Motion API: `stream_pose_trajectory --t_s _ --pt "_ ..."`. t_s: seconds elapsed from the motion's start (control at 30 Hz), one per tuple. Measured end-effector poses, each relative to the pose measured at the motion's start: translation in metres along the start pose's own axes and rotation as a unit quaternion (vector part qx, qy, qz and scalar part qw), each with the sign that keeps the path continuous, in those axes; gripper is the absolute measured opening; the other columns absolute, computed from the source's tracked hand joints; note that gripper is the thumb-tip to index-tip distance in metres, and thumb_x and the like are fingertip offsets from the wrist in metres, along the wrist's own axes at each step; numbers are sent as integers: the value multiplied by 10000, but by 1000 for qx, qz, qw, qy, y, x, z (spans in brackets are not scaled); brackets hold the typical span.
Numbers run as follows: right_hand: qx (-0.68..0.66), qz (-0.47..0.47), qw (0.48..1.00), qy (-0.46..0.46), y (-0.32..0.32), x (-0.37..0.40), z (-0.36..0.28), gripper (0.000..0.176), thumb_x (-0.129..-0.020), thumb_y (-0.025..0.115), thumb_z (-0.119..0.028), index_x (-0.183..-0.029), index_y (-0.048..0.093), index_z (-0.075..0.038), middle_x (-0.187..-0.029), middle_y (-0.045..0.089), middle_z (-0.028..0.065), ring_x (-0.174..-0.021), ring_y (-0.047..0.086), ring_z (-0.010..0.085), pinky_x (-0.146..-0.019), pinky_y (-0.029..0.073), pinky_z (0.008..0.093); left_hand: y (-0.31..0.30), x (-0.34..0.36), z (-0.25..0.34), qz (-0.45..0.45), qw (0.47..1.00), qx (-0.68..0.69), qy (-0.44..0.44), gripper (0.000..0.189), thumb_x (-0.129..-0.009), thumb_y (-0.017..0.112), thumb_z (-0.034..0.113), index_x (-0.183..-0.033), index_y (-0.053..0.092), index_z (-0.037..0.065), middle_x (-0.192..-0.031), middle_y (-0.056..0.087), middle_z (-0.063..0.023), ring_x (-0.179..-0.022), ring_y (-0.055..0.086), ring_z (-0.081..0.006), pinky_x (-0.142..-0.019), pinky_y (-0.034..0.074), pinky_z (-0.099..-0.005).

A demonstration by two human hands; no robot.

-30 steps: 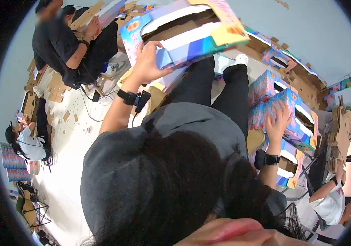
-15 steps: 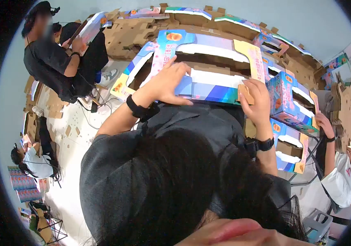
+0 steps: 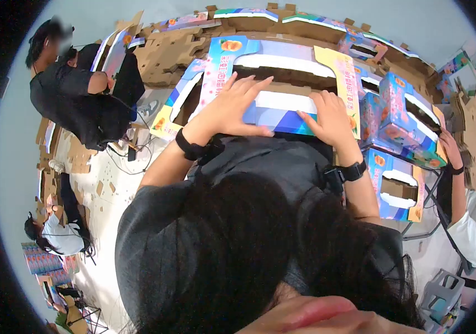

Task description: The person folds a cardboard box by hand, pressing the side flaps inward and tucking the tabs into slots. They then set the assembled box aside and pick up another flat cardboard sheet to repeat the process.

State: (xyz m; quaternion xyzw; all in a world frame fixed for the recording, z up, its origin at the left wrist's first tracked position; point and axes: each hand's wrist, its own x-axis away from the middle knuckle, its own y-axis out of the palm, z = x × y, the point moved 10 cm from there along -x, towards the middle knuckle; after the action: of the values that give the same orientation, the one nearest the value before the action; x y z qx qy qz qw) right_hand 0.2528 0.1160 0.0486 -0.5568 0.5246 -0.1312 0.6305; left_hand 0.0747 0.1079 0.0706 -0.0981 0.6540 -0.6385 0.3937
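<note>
A printed cardboard box [image 3: 285, 51] with blue, pink and yellow panels and a wide cut-out lies in front of my body. My left hand [image 3: 231, 108] rests on its left near side, fingers spread, the fingertips by the cut-out's edge. On the near right part of the box lies my right hand [image 3: 329, 118], its fingers apart and nothing held in it. Both palms touch the near panel. Beneath the left part, another printed box [image 3: 165, 118] sticks out.
At right, a co-worker's hand [image 3: 450, 146] touches a printed box [image 3: 402, 111], with another box [image 3: 396, 186] below. Flattened cardboard [image 3: 165, 55] lies beyond. A person in black [image 3: 76, 97] handles a box at left. A grey stool [image 3: 444, 289] stands at lower right.
My right hand has let go of the small brown cardboard piece and moved left onto the near panel. My left hand has shifted slightly. The co-worker's box at right has moved right and tilted.
</note>
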Motion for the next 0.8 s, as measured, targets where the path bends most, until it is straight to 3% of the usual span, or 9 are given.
stream_pose_trajectory --t_s 0.03,0.13,0.17,0.37,0.6,0.63,0.73,0.8 --pt "2 8 1000 1 0 -1 1 459 -865 643 -402 -1112 585 -20 -1033 566 158 -981 534 354 -865 408 443 0 -7 1 4 1000 21 -8 936 -766 688 617 -1465 375 78 -1376 493 -249 -1298 464 -381 -1154 208 -566" --pt "4 20 1000 6 1 -1 0 463 -856 656 -405 -1097 584 -16 -1019 563 158 -966 529 349 -851 403 441 25 -22 -2 1 997 71 1 781 -817 663 566 -1396 473 79 -1323 550 -221 -1272 488 -379 -1141 254 -545" --pt "6 20 1000 12 0 0 -1 462 -852 661 -403 -1094 585 -17 -1014 563 158 -962 527 347 -848 400 439 31 -22 -1 19 998 55 19 665 -841 649 534 -1311 553 72 -1253 593 -210 -1208 525 -386 -1085 334 -512" --pt "4 44 999 7 -10 5 -9 483 -829 669 -453 -1052 607 -29 -975 559 140 -964 519 334 -848 392 434 24 -15 9 43 999 11 16 717 -793 675 579 -1280 565 64 -1064 606 -188 -1004 563 -366 -906 410 -461" --pt "-34 -11 999 -12 -35 9 -26 390 -783 740 -350 -1003 638 -44 -944 584 123 -952 553 328 -837 437 432 5 7 38 42 998 2 42 928 -690 703 685 -1335 515 44 -975 522 -155 -962 513 -346 -903 378 -450" --pt "-45 5 998 -38 -43 9 -28 339 -756 769 -271 -989 653 -54 -955 612 120 -951 582 331 -839 462 431 4 10 41 43 998 19 40 949 -668 712 693 -1328 516 40 -1006 522 -163 -991 504 -352 -925 366 -459" --pt "-96 73 991 -59 -83 9 -34 312 -739 777 -216 -979 661 -54 -978 630 127 -965 599 334 -855 464 429 5 16 53 32 998 35 47 943 -665 713 693 -1319 520 41 -1040 528 -168 -1019 500 -355 -943 358 -465" --pt "-25 182 981 -63 -122 10 -39 306 -729 771 -156 -997 664 -51 -1042 646 127 -1016 604 344 -893 458 444 4 21 60 25 998 44 45 853 -716 717 626 -1310 526 45 -1043 555 -149 -1026 525 -332 -948 369 -447"
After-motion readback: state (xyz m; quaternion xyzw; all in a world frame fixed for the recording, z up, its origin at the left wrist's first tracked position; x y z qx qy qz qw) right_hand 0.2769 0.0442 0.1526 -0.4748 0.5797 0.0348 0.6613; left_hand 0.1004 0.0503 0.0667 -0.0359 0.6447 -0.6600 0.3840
